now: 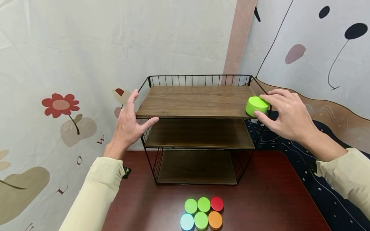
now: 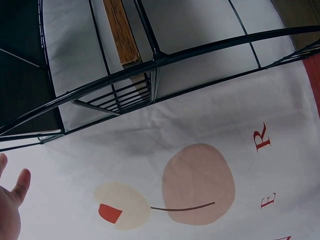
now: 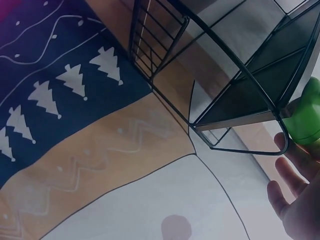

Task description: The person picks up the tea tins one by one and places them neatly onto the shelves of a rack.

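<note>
Nearest, the left sleeve runs off the lower edge of the head view and the right sleeve off its right edge. A small dark item at the left cuff is mostly covered and hard to make out. On the dark red surface, a light blue piece, a near green piece and an orange piece form a front row close against the lower edge of the view, the blue one clipped there. Just behind lie two far green pieces and a red piece.

Farther off, the right hand pinches a green block between thumb and fingers at the front right corner of the top shelf. The block's flat round face points up; it is wider than tall, so its longer extent lies level. Its right side is hidden by the fingers, and the right wrist view cuts it off; whether its base touches the board I cannot tell.

The left hand is spread wide, holding nothing, beside the top shelf's left end; contact with the wire rack is unclear, and the left wrist view shows only a slice of that hand. Deep inside the rack, the bottom shelf is shadowed. Behind everything hangs a printed backdrop.
</note>
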The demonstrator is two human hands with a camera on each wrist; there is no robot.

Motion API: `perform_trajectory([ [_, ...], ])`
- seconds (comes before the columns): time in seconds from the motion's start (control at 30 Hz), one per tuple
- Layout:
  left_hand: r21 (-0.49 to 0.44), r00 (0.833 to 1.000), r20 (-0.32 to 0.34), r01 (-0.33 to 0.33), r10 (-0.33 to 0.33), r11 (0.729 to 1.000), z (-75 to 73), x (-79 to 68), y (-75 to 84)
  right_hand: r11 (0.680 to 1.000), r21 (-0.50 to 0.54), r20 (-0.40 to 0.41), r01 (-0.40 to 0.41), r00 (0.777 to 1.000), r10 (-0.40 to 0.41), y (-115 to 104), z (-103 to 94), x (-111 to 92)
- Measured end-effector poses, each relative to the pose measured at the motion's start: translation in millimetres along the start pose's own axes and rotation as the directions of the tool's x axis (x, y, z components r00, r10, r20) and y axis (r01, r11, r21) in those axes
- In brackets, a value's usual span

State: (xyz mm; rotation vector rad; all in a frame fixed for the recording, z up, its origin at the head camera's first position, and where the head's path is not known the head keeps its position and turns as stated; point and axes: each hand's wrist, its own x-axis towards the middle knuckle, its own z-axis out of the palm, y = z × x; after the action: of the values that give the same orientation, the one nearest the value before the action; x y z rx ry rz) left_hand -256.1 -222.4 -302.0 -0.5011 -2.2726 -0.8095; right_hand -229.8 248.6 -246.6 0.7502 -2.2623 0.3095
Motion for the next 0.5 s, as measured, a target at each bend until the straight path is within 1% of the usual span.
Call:
perform_trajectory([
  [0.23,-0.006,1.0,0.001,0.0,0.0,1.0,-0.6,-0.2,0.6,1.0,0.003,-0.023,0.003,1.0,-0.003,0.7,0.4,-1.0],
  [0.37,-0.005,1.0,0.0,0.0,0.0,1.0,-0.4,0.0,0.3,1.0,0.011,-0.037,-0.009,0.999,0.009,0.8,0.7,-3.0],
  [0.5,-0.007,1.0,0.002,-0.002,0.002,1.0,0.2,0.7,0.1,1.0,0.018,-0.069,-0.024,0.997,0.025,1.8,-0.4,-8.3],
])
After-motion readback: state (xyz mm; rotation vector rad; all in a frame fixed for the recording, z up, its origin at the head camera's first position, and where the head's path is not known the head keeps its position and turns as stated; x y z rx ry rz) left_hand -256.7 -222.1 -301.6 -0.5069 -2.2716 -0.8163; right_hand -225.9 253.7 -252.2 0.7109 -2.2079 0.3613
